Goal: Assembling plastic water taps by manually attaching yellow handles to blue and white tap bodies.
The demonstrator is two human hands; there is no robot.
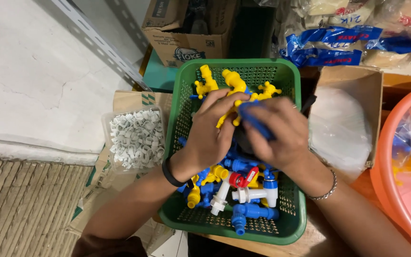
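Far left of both hands, well apart — a clear tub (136,139) of small white clips, sitting on cardboard beside the green basket (177,123).

Left hand (210,138): over the basket's middle, black band at the wrist, fingers curled around a yellow tap (228,114). Grasping it — the fingertips wrap the tap's lower end, and the tap's upper part sticks out past them. Long axis of the tap runs up and slightly right, away from the wrist, toward the far rim of the basket.

Right hand (281,135): just beside the left, touching or nearly so at the fingertips. Fingers closed over a blue part (255,121), blurred — looks like a handle or cap, can't tell which. The blue part lies on the thumb side of this hand, slanting down to the right, its upper end meeting the yellow tap. So the joint between the two pieces sits between the grips, about equally near each hand.

Below both wrists, nearer the person: loose taps in the basket — blue, yellow, and a white tap (253,192) with a red lever. Beyond the fingertips: more yellow taps (205,81) piled at the far end.

Right of the right hand: an open box (353,81) holding a clear bag, then an orange basin (396,190) at the edge.
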